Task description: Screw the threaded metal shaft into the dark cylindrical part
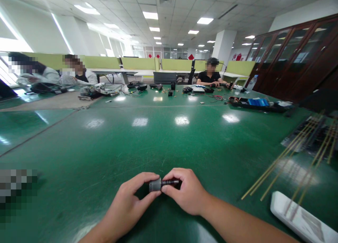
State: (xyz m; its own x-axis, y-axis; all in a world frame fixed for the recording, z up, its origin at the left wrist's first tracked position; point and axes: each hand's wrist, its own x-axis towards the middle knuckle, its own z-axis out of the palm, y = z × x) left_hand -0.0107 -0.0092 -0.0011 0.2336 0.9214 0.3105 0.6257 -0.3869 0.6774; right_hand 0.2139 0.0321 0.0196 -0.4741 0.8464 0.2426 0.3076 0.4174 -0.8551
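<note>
Just above the green tabletop [158, 141], at the bottom middle of the head view, I hold a small part with a grey cylindrical body [155, 185] and a thin dark ribbed shaft [169, 182]. The shaft points right and ends in a lighter metal tip. My left hand [132, 197] is closed around the grey body, with thumb below and index finger above. The thumb and index finger of my right hand [187, 190] pinch the part where shaft and body meet. What exact kind of part it is, I cannot make out.
Long thin yellowish rods [285, 158] lie at the right, some over a white tray [280, 204]. A black tray with blue items [257, 102] stands farther back. Small dark parts [171, 89] and cables line the far edge. Several people sit across the table.
</note>
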